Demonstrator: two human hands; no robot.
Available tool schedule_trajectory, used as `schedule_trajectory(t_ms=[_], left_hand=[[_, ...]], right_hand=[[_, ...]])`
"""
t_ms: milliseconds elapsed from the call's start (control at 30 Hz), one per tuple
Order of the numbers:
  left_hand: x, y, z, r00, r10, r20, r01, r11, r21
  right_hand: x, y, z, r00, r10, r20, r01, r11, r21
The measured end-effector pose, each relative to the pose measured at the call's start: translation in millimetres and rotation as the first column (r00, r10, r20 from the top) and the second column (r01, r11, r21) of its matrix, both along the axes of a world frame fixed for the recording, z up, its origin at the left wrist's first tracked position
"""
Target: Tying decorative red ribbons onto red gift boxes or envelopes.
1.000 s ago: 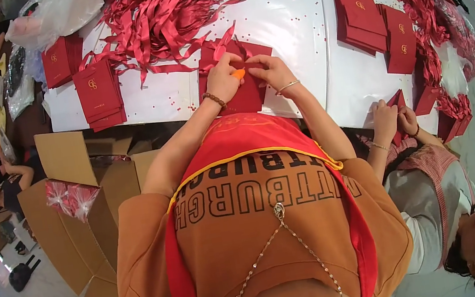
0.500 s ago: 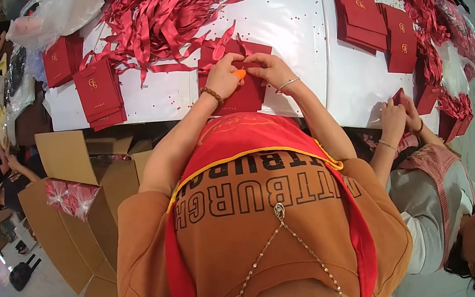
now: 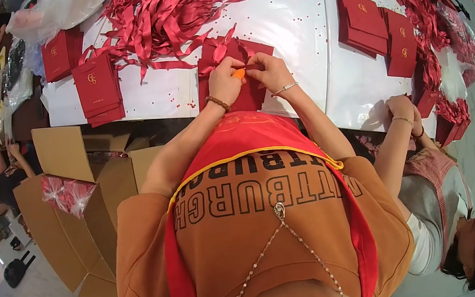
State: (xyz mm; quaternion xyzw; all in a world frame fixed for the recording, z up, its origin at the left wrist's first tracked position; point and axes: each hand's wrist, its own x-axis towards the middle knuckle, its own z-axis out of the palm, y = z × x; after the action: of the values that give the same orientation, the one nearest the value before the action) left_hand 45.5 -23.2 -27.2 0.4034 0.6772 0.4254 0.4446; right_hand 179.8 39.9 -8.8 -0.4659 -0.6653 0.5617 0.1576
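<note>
A dark red paper bag (image 3: 251,96) lies flat on the white table edge in front of me, with a loop of red ribbon (image 3: 225,47) at its far end. Over the bag, my left hand (image 3: 227,82) and my right hand (image 3: 270,73) meet fingertip to fingertip, both closed in a pinch. A thin stretch of ribbon runs down to the fingers, which seem to grip it; the exact hold is small and partly hidden. Something orange (image 3: 239,73) sits at my left thumb tip, perhaps a finger cover.
Beyond the bag spreads a big heap of red ribbons (image 3: 160,18). Stacked red bags (image 3: 97,86) lie to the left, more red bags (image 3: 362,19) to the right. An open cardboard box (image 3: 87,232) stands at lower left. A co-worker (image 3: 435,199) sits on my right.
My hands stay over the same bag, with the fingers shifting only slightly. The co-worker's hands on the right have drawn together and the arm has turned.
</note>
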Motion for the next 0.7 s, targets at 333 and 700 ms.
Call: schedule_trajectory(t_ms=[333, 700], left_hand=[[6.9, -0.4, 8.1, 0.999, 0.024, 0.04, -0.022, 0.999, -0.031], [-38.1, 19.8, 51.8, 0.685, -0.387, -0.618, 0.476, 0.879, -0.024]], right_hand=[[4.5, -2.3, -2.8, 0.997, 0.032, 0.064, -0.036, 0.998, 0.056], [6.5, -9.0, -8.6, 0.983, 0.153, -0.103, -0.114, 0.942, 0.316]])
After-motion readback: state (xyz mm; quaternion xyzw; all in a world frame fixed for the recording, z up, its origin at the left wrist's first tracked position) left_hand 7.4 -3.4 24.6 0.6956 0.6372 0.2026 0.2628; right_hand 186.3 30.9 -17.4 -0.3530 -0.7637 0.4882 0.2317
